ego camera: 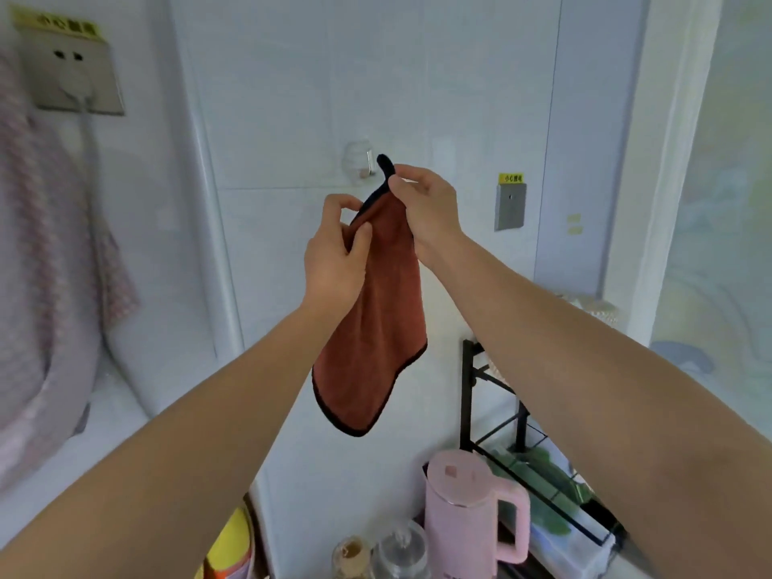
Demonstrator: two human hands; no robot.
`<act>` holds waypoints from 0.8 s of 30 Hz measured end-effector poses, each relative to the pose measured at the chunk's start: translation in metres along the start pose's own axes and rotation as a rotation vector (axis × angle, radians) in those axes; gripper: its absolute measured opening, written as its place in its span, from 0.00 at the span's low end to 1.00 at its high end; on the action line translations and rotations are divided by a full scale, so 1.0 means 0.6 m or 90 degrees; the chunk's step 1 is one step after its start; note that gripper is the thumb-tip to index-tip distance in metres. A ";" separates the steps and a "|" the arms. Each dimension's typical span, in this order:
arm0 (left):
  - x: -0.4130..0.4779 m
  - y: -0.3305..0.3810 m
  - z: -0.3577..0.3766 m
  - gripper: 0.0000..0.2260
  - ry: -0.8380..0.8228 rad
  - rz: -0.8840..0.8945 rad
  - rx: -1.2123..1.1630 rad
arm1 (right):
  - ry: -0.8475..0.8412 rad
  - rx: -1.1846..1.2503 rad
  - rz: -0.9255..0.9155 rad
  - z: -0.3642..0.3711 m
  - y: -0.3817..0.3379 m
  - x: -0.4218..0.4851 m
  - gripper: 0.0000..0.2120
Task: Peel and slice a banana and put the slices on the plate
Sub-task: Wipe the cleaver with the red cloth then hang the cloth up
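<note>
Below the hands stands a pink kettle (468, 511). The left hand (334, 252) pinches the top edge of a rust-brown hand towel (376, 348) to steady it. The right hand (426, 202) pinches its black loop (385, 163) just beside the wall hook (363, 163) beyond, probably for hanging. No banana or plate is in view.

Home kitchen corner: white tiled wall (292, 98) with stick-on hook (359, 163) and plugged-in wall socket (75, 73); pink electric kettle (468, 511), glass jars (401, 553), black wire rack (522, 432) below; pink checked fabric (33, 244) hanging at left.
</note>
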State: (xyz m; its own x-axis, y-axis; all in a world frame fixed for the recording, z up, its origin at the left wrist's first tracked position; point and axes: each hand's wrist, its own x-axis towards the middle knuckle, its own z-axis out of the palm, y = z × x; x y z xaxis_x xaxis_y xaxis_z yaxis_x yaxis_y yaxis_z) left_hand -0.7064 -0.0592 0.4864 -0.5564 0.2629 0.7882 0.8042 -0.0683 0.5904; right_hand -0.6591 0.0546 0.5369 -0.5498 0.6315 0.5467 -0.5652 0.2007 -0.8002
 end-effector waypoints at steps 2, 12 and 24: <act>0.017 -0.001 -0.007 0.08 0.008 -0.003 0.009 | 0.003 -0.033 -0.023 0.014 -0.002 0.018 0.11; 0.049 -0.009 -0.021 0.08 0.025 0.000 0.029 | -0.005 -0.180 -0.137 0.050 -0.001 0.059 0.13; 0.052 -0.004 -0.015 0.07 0.014 -0.005 0.043 | 0.055 -0.255 -0.161 0.057 -0.004 0.064 0.12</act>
State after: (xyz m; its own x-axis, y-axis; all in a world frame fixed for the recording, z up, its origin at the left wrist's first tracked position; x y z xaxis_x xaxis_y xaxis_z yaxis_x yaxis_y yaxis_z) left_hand -0.7276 -0.0596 0.5113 -0.5666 0.2423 0.7876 0.8117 -0.0003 0.5841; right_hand -0.6998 0.0527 0.5684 -0.3633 0.5819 0.7276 -0.3841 0.6180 -0.6860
